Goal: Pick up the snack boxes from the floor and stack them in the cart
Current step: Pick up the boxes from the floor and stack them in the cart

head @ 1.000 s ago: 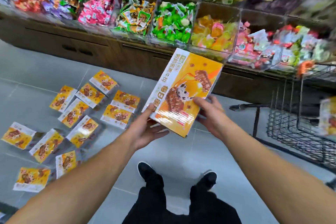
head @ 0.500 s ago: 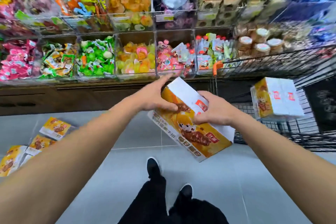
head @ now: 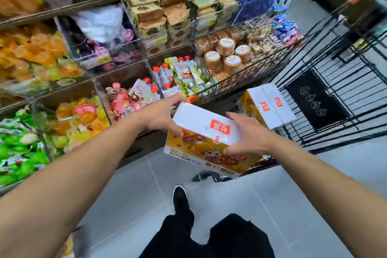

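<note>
A snack box [head: 206,142] is held mid-frame, just short of the wire cart [head: 326,98] at right, where another box [head: 270,107] is already stood in the basket. It's gripped at both ends — the left hand [head: 161,116] is curled over the far top corner, the right hand [head: 249,136] is clamped on the near right end. It looks light and stiff, probably thin card under glossy wrap, so a bit slippery. Best taken by the short ends or corners, not squeezed on the broad faces — those would likely dent.
</note>
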`<action>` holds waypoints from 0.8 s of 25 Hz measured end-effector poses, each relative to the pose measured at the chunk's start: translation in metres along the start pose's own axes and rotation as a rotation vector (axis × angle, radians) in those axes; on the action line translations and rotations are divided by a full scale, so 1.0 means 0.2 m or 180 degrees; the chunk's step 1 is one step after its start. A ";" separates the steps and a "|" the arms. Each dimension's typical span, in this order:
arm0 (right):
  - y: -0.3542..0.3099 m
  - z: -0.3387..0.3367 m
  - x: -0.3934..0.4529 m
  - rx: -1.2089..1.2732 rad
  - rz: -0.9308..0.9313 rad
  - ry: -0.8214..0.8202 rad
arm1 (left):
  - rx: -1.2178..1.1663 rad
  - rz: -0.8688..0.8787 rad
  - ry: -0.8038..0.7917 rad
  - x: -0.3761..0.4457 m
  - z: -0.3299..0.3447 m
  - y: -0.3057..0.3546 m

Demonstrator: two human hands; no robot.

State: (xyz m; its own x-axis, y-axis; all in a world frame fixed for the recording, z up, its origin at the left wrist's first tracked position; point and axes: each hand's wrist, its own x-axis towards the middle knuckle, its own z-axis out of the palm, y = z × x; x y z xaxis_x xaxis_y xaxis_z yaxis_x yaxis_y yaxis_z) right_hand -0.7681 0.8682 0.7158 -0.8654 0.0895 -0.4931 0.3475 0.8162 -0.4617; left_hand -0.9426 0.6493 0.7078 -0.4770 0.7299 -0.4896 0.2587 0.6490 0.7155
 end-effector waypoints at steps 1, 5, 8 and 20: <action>0.08 -0.04 0.01 -0.0063 0.0180 0.0057 | 0.0049 0.0002 -0.0023 0.10 -0.04 0.01; 0.36 -0.10 -0.03 0.0505 0.0879 0.0354 | 0.0101 0.0048 -0.0233 0.46 -0.09 0.10; 0.52 -0.11 -0.01 0.0875 0.1102 0.0697 | -0.0076 -0.0018 -0.0183 0.73 0.02 0.14; 1.27 0.10 0.45 0.0461 0.1700 0.0356 | -0.0841 -0.1011 0.0541 1.66 0.73 0.21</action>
State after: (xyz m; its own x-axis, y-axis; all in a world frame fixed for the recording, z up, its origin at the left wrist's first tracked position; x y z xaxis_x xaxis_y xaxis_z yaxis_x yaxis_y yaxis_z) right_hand -0.7501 1.0723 0.5402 -0.5860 0.5351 -0.6086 0.7869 0.5549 -0.2699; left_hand -0.9671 0.9498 0.5033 -0.6352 0.4433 -0.6325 -0.1360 0.7420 0.6565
